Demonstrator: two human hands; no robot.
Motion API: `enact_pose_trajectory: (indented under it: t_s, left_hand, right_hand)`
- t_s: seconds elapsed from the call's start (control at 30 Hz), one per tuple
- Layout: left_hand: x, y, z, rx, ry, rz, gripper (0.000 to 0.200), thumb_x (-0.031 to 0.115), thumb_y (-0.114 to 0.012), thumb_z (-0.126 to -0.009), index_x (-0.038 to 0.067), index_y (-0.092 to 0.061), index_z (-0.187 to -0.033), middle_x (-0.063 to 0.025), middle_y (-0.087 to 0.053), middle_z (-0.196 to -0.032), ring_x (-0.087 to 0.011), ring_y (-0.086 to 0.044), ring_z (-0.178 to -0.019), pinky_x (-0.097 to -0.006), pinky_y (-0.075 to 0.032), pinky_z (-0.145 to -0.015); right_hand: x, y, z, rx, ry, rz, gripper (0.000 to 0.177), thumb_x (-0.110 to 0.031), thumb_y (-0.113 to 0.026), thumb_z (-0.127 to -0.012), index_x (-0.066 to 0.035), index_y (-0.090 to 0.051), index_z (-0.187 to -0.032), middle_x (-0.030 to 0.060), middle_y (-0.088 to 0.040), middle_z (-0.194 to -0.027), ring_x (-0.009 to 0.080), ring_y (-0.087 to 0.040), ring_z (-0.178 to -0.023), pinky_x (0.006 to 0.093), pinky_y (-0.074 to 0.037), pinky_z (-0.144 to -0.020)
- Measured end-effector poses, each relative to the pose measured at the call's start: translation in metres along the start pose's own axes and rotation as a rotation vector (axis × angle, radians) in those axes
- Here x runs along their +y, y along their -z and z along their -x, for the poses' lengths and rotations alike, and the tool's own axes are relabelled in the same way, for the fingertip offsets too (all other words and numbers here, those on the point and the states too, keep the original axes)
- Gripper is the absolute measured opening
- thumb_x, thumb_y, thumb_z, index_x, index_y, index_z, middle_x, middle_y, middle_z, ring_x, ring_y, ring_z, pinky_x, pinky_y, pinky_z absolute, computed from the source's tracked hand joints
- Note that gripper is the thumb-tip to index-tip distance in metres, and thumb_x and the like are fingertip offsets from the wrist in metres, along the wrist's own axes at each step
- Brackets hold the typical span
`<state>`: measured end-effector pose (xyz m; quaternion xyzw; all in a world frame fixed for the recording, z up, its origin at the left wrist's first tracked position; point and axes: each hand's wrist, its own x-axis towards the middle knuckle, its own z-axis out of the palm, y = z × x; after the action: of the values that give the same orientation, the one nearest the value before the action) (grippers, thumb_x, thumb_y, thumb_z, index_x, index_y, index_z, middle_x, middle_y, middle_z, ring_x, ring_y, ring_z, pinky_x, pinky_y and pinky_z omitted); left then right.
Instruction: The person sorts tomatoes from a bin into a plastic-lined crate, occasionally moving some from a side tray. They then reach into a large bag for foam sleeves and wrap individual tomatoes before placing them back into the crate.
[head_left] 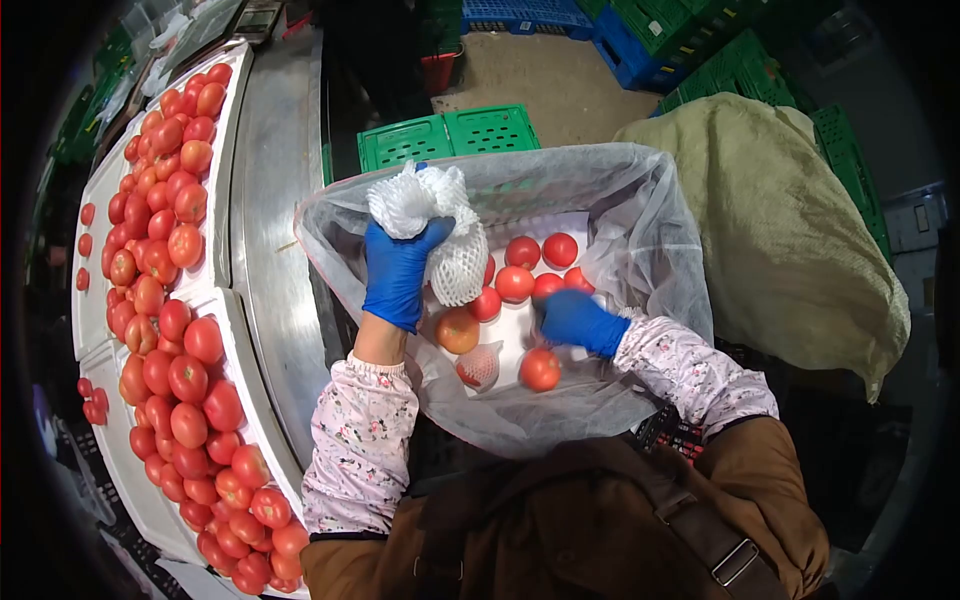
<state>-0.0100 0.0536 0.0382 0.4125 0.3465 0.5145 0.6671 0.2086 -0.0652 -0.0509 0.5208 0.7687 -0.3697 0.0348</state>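
Note:
My left hand (398, 270), in a blue glove, grips a bunch of white foam net sleeves (432, 225) above the near left rim of a box lined with a clear plastic bag (640, 210). My right hand (575, 318), also gloved in blue, reaches down inside the box among loose tomatoes (528, 262) and looks blurred; its fingers hold nothing that I can see. One tomato wrapped in a net sleeve (479, 366) lies on the white lining, beside an orange tomato (457, 330) and a red one (540, 369).
To the left, white sorting trays (225, 180) carry many red tomatoes (185, 375), next to a metal ledge (272, 200). Green crates (448, 135) stand beyond the box. A large pale sack (790, 230) sits at the right. Blue crates (620, 45) are farther back.

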Motion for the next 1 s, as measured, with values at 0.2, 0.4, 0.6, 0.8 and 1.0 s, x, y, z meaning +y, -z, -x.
enact_pose_trajectory:
  t_s: [0.2,0.4,0.6,0.8,1.0]
  left_hand:
    - [-0.008,-0.002,-0.001,-0.038,0.003,-0.025,0.052,-0.003,-0.064,-0.065,0.003,-0.049,-0.114,-0.0053,-0.056,-0.101,-0.0157,-0.055,-0.091,-0.0277,-0.044,-0.080]
    - [-0.005,0.002,-0.001,-0.021,0.052,0.002,0.054,-0.001,-0.066,-0.064,0.002,-0.048,-0.115,-0.0052,-0.055,-0.104,-0.0151,-0.054,-0.093,-0.0268,-0.042,-0.082]
    - [0.003,-0.003,0.002,-0.029,0.085,0.081,0.054,-0.001,-0.066,-0.064,0.001,-0.047,-0.115,-0.0056,-0.055,-0.105,-0.0151,-0.053,-0.093,-0.0269,-0.042,-0.082]
    - [-0.003,-0.012,0.008,-0.199,0.080,0.004,0.052,0.003,-0.067,-0.066,0.001,-0.048,-0.114,-0.0084,-0.054,-0.107,-0.0178,-0.052,-0.097,-0.0293,-0.040,-0.086]
    - [-0.037,-0.006,0.022,-0.279,-0.444,-0.824,0.054,0.013,-0.064,-0.072,0.003,-0.042,-0.120,-0.0113,-0.046,-0.119,-0.0216,-0.047,-0.105,-0.0312,-0.037,-0.090]
  right_hand:
    - [-0.028,-0.012,-0.012,0.052,-0.147,-0.097,0.052,-0.035,-0.063,-0.069,-0.006,-0.053,-0.110,0.0135,-0.060,-0.087,0.0244,-0.060,-0.076,0.0345,-0.047,-0.069]
    - [-0.040,-0.082,-0.050,-0.250,0.012,0.080,0.036,-0.018,-0.055,-0.068,-0.003,-0.055,-0.100,0.0163,-0.061,-0.084,0.0315,-0.059,-0.076,0.0373,-0.047,-0.067]
    - [-0.023,-0.027,-0.038,0.099,0.016,-0.464,0.031,-0.023,-0.058,-0.067,-0.004,-0.058,-0.091,0.0162,-0.058,-0.088,0.0308,-0.056,-0.083,0.0371,-0.044,-0.073]
    - [-0.036,0.096,-0.032,1.038,-0.109,-0.582,0.041,-0.022,-0.056,-0.069,-0.002,-0.053,-0.105,0.0153,-0.055,-0.099,0.0266,-0.053,-0.094,0.0328,-0.040,-0.084]
    - [-0.080,0.100,-0.055,0.612,0.472,-0.998,0.089,-0.014,-0.064,-0.062,-0.003,-0.015,-0.134,0.0155,-0.021,-0.136,0.0245,-0.023,-0.125,0.0303,-0.015,-0.103]
